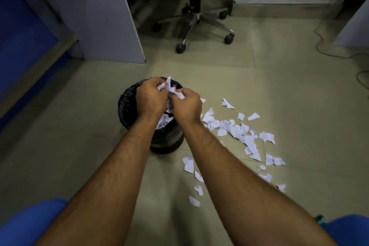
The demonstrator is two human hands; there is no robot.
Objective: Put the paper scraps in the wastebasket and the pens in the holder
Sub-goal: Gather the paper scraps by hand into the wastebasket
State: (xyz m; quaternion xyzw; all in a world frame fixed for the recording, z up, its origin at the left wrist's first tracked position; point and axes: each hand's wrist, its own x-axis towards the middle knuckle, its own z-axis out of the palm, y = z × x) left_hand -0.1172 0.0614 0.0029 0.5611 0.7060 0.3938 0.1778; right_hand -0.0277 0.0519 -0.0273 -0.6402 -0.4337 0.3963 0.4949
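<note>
A black wastebasket (127, 105) with a bin liner stands on the floor in front of me. Both my hands are held together over its opening. My left hand (150, 98) and my right hand (187, 105) are each closed on a bunch of white paper scraps (169, 87). More scraps (163, 121) lie inside the basket below my wrists. Several torn white scraps (237, 129) are scattered on the floor to the right of the basket, down to a scrap (194, 201) near my right forearm. No pens or holder are in view.
An office chair's wheeled base (196, 24) stands behind the basket. A grey desk panel (111, 16) rises at the back left, with a blue wall (18, 32) further left. A cable (327, 50) runs along the floor at the right. The floor is beige tile.
</note>
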